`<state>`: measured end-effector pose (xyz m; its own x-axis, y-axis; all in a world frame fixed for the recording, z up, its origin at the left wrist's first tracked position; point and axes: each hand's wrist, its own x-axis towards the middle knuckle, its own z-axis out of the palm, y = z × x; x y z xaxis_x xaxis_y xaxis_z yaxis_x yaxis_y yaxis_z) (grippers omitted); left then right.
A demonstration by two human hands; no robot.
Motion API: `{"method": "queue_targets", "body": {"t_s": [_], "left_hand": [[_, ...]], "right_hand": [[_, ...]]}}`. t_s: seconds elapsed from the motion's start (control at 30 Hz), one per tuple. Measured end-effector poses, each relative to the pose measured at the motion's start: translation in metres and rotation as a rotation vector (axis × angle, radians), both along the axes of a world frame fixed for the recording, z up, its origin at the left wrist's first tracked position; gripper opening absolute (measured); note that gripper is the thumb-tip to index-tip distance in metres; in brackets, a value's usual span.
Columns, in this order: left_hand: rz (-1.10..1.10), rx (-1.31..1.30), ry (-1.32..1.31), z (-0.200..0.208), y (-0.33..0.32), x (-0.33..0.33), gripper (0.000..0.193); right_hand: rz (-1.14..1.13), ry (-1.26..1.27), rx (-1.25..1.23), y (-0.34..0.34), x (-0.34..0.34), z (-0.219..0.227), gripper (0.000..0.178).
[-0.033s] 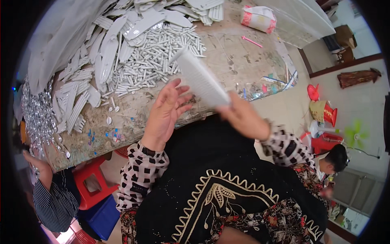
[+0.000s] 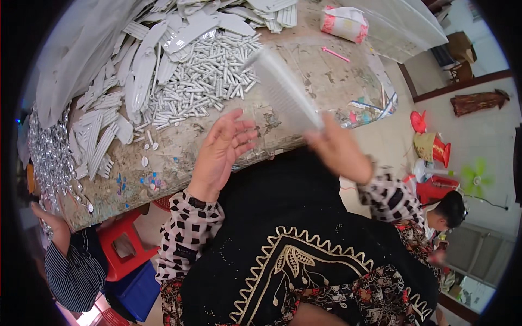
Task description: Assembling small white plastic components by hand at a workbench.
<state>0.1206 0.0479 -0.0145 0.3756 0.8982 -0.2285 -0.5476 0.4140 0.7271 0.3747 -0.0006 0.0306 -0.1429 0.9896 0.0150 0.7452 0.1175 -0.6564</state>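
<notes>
My right hand [image 2: 343, 152] grips one end of a long, flat white ribbed piece [image 2: 287, 89], blurred by motion and tilted up to the left above the table. My left hand [image 2: 224, 149] is open, fingers apart, near the table's front edge, holding nothing and apart from the piece. Behind the hands lies a heap of small white cylindrical pins [image 2: 204, 79]. Flat white plastic parts [image 2: 142, 70] are piled to its left, with grooved white strips [image 2: 98, 144] nearer to me.
The stained worktable [image 2: 321, 70] bears a pink-and-white package [image 2: 345, 24], a pink stick [image 2: 335, 54] and silvery strands [image 2: 49, 146] on the left. A red stool [image 2: 122, 244] and blue bin [image 2: 136, 290] stand below left, beside another person's striped sleeve [image 2: 70, 271]. Another person [image 2: 448, 212] is at right.
My right hand and the white ribbed piece have shifted to the right, away from my left hand. My left hand has barely moved and stays open.
</notes>
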Motion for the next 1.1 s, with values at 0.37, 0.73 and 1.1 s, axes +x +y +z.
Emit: {"method": "queue_targets", "body": {"t_s": [0.37,0.73,1.1], "left_hand": [[-0.241,-0.043,-0.215,-0.04,0.007,-0.024,0.061],[-0.24,-0.02,-0.244,-0.043,0.002,-0.03,0.068],[-0.23,-0.02,-0.236,-0.048,0.001,-0.034,0.067]], "right_hand": [[-0.248,-0.547,-0.25,-0.017,0.109,-0.019,0.023],[-0.439,-0.208,0.255,-0.024,0.113,-0.013,0.017],[-0.397,-0.377,-0.049,-0.021,0.104,-0.031,0.021]]}}
